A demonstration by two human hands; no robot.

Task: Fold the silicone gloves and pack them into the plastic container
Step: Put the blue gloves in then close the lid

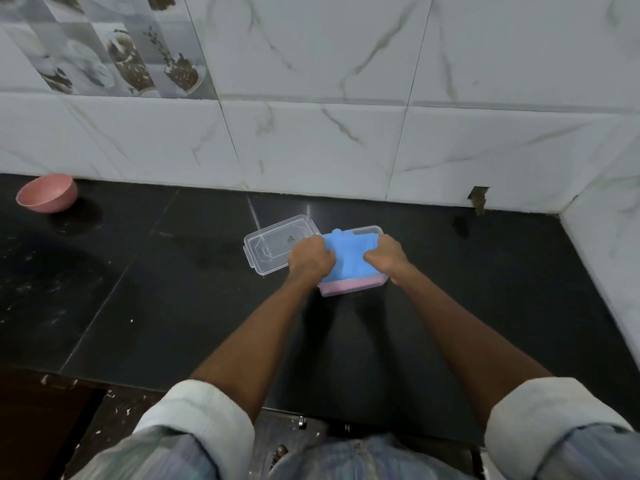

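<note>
A folded blue silicone glove (349,256) lies on top of the clear plastic container (367,231) on the black counter. Pink material (346,287), seemingly another glove, shows through the container's near wall beneath the blue one. My left hand (310,258) grips the blue glove's left edge with curled fingers. At its right edge, my right hand (388,254) grips and presses it down. The blue glove bulges above the container's rim. The clear lid (268,244) lies flat on the counter just left of the container, partly behind my left hand.
A pink bowl (46,194) sits at the far left of the black counter (173,289), near the tiled wall (311,140). A side wall (602,258) closes the counter on the right. The counter's front edge runs near my sleeves.
</note>
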